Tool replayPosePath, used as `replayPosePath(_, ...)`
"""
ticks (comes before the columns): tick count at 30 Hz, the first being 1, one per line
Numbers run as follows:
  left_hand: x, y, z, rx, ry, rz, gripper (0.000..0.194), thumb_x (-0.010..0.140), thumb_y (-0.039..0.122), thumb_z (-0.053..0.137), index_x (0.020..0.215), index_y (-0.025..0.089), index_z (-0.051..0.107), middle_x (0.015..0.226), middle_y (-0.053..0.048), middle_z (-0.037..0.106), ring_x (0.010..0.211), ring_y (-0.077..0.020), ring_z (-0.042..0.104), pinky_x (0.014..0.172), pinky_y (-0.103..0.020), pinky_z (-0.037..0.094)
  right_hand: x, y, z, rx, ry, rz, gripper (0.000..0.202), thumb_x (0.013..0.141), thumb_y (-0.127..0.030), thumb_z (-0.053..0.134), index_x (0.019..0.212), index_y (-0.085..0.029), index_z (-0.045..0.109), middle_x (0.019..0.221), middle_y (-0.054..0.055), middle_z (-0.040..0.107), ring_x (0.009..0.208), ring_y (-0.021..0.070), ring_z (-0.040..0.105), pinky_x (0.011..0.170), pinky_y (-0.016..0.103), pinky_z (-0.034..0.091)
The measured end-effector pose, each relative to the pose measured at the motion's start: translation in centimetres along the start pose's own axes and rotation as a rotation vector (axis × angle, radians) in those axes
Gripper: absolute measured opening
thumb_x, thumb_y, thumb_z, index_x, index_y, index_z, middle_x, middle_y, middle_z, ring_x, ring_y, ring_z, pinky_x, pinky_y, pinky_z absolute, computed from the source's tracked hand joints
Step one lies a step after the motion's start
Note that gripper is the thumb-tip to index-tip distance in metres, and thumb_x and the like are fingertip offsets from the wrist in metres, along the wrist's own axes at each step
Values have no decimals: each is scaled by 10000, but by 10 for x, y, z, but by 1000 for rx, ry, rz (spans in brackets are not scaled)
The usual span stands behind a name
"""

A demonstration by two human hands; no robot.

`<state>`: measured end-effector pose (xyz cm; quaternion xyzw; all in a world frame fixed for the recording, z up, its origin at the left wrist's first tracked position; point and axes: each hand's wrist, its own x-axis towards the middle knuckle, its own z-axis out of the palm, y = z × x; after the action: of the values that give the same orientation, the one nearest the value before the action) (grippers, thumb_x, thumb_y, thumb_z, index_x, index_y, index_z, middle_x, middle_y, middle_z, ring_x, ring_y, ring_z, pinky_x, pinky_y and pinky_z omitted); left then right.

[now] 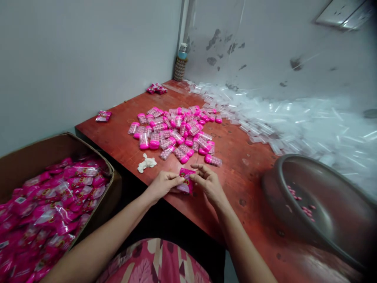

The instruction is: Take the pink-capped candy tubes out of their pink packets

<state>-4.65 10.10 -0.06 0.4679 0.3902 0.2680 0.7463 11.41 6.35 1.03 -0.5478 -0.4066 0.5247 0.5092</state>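
Note:
A small pink printed packet (185, 181) is held between my two hands, just above the near edge of the red table. My left hand (165, 184) pinches its left side between thumb and fingers. On the other side, the thumb and index finger of my right hand (207, 181) close on the packet's upper right edge, with the other fingers curled loosely. Just beyond lies a spread pile of clear containers with pink caps (179, 131), filled with pink balls. A crumpled white scrap (146, 163) rests left of my hands.
At left stands a cardboard box (113, 167) full of pink packets (59, 200). A dark basin (282, 188) with a few pink balls sits at right. Clear empty containers (294, 122) heap along the back wall. A bottle (182, 51) stands in the corner. Packets (103, 116) lie near the left edge.

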Motion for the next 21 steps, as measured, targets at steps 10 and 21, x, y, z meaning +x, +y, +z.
replayPosePath(10,-6,-7,10,-238,145,-108,183,629,265,689,682,91,668,665,-74,662,594,-132,617,565,-213,510,30,-11,-60,-1180,266,-348,244,843,-263,412,990,-183,589,998,98,611,917,226,522,760,333,390)
replayPosePath(21,6,-7,16,-741,344,-106,113,695,183,647,743,96,595,674,-56,651,572,-133,623,540,-243,537,14,1,-70,-1111,156,-128,257,720,-434,568,672,-182,551,594,23,562,542,169,519,471,252,341)
